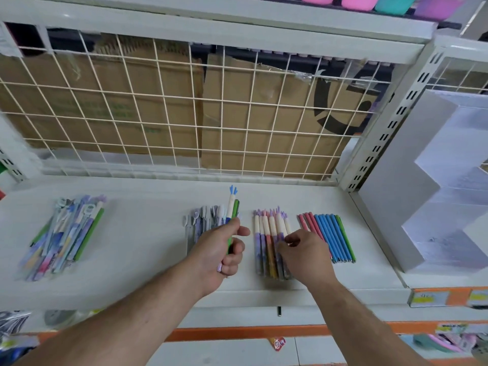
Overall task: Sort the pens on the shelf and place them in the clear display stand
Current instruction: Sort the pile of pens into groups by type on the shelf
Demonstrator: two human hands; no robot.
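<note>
My left hand [220, 250] grips a few pens [232, 210] upright over the white shelf [148, 247]: a green one and a cream one with a blue tufted top. Behind that hand lies a group of grey-topped pens [203, 220]. My right hand [303, 253] rests with curled fingertips on a row of cream-and-purple pens [266, 241]. Right of it lies a neat row of pink, blue and green pens [330, 233]. A loose mixed pile of pens [66, 233] lies at the shelf's left. No clear display stand is in view.
A wire grid [184, 109] backs the shelf, with cardboard behind it. A white stepped stand [422, 196] occupies the neighbouring bay on the right. An upright post [380, 133] divides the bays. Orange price rails [264, 331] run below.
</note>
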